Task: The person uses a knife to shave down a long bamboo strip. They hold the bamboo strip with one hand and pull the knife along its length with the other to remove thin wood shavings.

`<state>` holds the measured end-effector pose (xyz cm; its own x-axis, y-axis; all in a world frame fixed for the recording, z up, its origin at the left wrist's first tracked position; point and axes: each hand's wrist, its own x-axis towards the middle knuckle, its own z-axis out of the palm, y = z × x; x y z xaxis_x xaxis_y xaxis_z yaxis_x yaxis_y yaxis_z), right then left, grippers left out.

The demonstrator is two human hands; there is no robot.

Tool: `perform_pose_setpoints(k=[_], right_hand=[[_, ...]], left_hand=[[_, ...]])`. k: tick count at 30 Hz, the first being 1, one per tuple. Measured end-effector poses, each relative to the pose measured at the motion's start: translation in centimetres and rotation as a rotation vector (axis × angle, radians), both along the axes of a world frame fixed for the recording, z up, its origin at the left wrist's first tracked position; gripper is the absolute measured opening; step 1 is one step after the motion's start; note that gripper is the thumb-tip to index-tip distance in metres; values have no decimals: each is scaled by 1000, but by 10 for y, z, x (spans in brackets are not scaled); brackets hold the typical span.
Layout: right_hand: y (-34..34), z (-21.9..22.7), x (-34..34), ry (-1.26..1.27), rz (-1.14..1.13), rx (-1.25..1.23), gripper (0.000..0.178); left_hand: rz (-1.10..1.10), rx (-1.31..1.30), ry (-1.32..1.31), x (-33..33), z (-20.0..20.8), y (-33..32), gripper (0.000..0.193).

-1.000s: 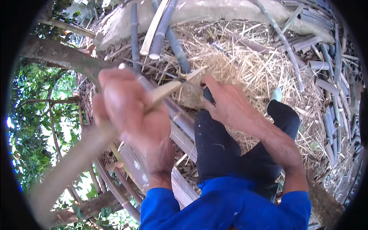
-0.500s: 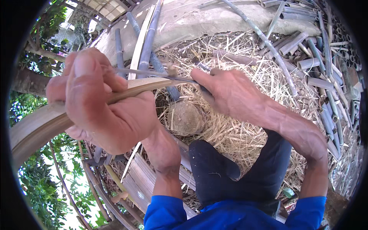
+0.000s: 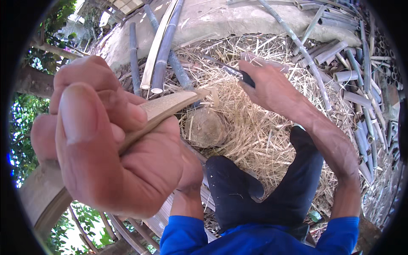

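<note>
Close to the camera on the left, my left hand [image 3: 114, 144] grips a split bamboo strip [image 3: 172, 103], its fingers wrapped round it. The pale cut end points right, with a thin curled sliver at its tip. The strip's other part runs back below the hand toward the lower left. My right hand [image 3: 272, 89] is closed on the dark handle of a knife [image 3: 247, 79]. Its narrow blade points up and left, apart from the strip's end.
Beneath the strip's end sits a rounded stone-like block [image 3: 207, 127] among pale bamboo shavings [image 3: 255, 131]. Bamboo poles [image 3: 163, 59] lean at the upper left. Cut bamboo pieces [image 3: 344, 76] are heaped on the right. My dark-trousered legs [image 3: 255, 195] are below.
The knife has moved off the strip's end, up and to the right with my right hand. My left hand and the strip have come lower and nearer the camera.
</note>
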<state>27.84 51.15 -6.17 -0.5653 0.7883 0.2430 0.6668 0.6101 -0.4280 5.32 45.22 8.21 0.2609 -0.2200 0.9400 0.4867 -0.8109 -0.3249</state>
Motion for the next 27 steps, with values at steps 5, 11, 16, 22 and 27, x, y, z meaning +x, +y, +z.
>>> perform_pose_setpoints(k=[5,11,16,22,27], right_hand=[[-67,27,-26,371,-15,-466,24],[-178,-59,-69,435,126,-246,43],[-201,-60,-109,418,157,-327,41],[-203,-132,-132,239,106,-350,30],[-185,-92,-157,341,259,-347,32]], left_hand=[[47,-87,92,-11,-18,-39,20],[3,-373,-495,-12,-69,-156,28],[75,-247,-640,-43,-81,-175,36],[33,-305,-681,-44,-108,-217,36],[-129,-494,-720,-77,-107,-187,36]])
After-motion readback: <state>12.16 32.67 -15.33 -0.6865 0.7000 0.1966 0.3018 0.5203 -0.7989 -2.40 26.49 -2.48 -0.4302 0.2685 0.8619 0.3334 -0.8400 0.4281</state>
